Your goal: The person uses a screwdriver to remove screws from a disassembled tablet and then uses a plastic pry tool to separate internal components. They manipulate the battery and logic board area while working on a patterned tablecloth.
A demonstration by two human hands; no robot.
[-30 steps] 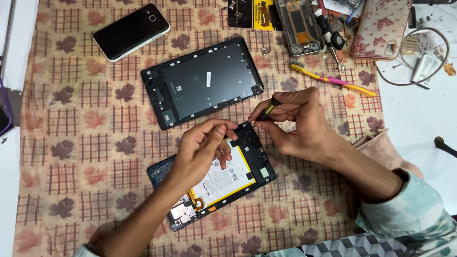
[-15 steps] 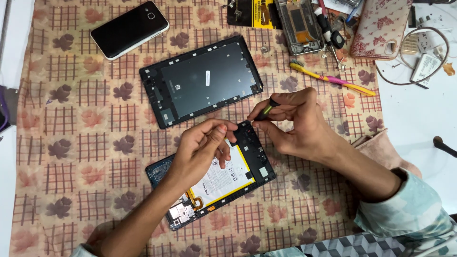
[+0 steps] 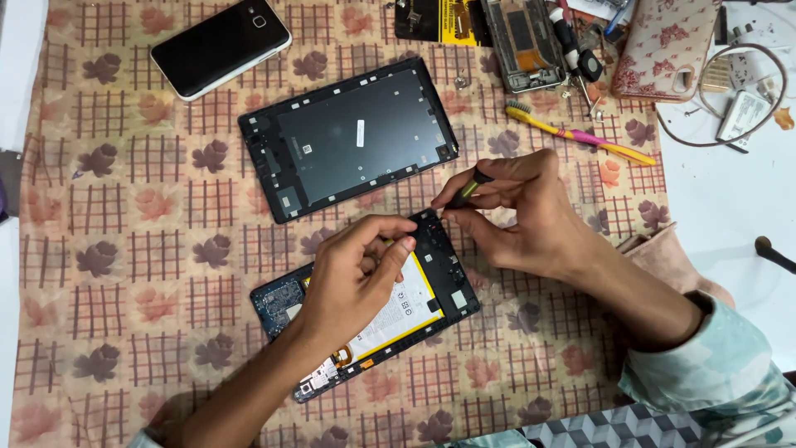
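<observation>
An opened tablet, with its white battery and blue circuit board showing, lies on the patterned cloth. My left hand rests on it, fingers pressing near its top edge. My right hand grips a small screwdriver with a dark and green handle. The tip of the tool sits at the tablet's upper right corner. Just beyond lies the removed black back cover, inner side up.
A black smartphone lies at the top left. A yellow and pink toothbrush, a bare phone frame, a floral phone case, tools and a white cable crowd the top right. White table borders the cloth.
Both hands keep the same hold at the tablet's corner. The view has drifted slightly, so the objects sit a little lower and further right in the picture.
</observation>
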